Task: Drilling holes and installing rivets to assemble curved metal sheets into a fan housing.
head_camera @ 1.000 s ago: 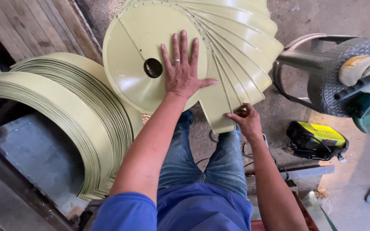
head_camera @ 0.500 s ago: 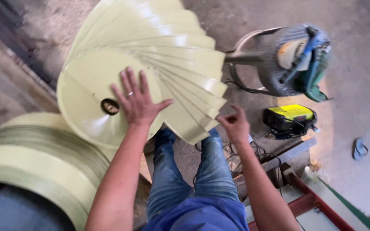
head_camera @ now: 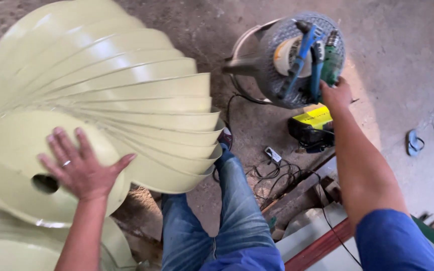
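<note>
Rough grey concrete floor (head_camera: pixel 408 65) filling the background, dusty and cracked toward the right edge, seen from above.

Pressing flat on a pale yellow-green metal disc (head_camera: pixel 11 165) at lower left: left hand (head_camera: pixel 79 165), fingers spread wide, palm down, gripping nothing; one ring showing on one finger. Showing just beside that hand, one round hole (head_camera: pixel 45 183) in the disc. Fanning out from the disc toward upper right, a stack of curved blades (head_camera: pixel 141 100) in the same pale colour, overlapping one another; at least nine edges countable, the upper ones blurring together.

Reaching away at upper right: right hand (head_camera: pixel 336 94), touching one green power tool (head_camera: pixel 332 59) lying in a round mesh basket (head_camera: pixel 277 80); impossible to tell whether the fingers are closing around it. Resting in the same basket, one blue-handled tool (head_camera: pixel 302 47) and one pale round reel (head_camera: pixel 286 56).

Sitting on the floor just below the basket, one black and yellow box-shaped machine (head_camera: pixel 311 124), with black cables (head_camera: pixel 277 173) tangling near it. Lying well apart at far right, one blue sandal (head_camera: pixel 413 142).

Kneeling at bottom centre, two legs in blue jeans (head_camera: pixel 227 221). Showing at lower right, one red metal bar (head_camera: pixel 322 251) beside pale sheet metal.
</note>
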